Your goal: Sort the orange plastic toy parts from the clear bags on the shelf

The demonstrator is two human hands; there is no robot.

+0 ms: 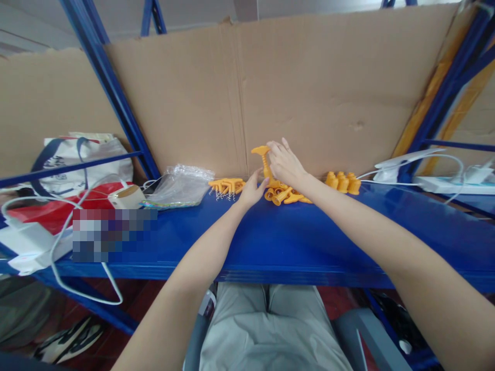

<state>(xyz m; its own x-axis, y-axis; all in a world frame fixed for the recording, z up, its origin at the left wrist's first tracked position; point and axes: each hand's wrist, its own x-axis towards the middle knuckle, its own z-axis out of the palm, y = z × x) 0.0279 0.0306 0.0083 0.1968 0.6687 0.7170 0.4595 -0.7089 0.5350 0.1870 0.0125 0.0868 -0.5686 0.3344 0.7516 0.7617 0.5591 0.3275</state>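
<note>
An upright orange plastic piece (263, 158) with a flat top stands at the back of the blue shelf (294, 242). My left hand (252, 190) pinches its stem low down, thumb against it. My right hand (285, 162) rests on its right side, fingers curled toward the top. Below both hands lies a small heap of orange tube-shaped parts (281, 195). A row of flat orange parts with metal springs (226, 186) lies just to the left. Three stubby orange parts (343, 182) stand to the right.
A clear plastic bag (181, 186) lies left of the orange parts. Farther left are a white cloth bag (83, 154), a red item (58, 211) and a white cable (62, 242). A power strip with chargers (444, 183) sits at the right. Cardboard (309, 93) lines the back.
</note>
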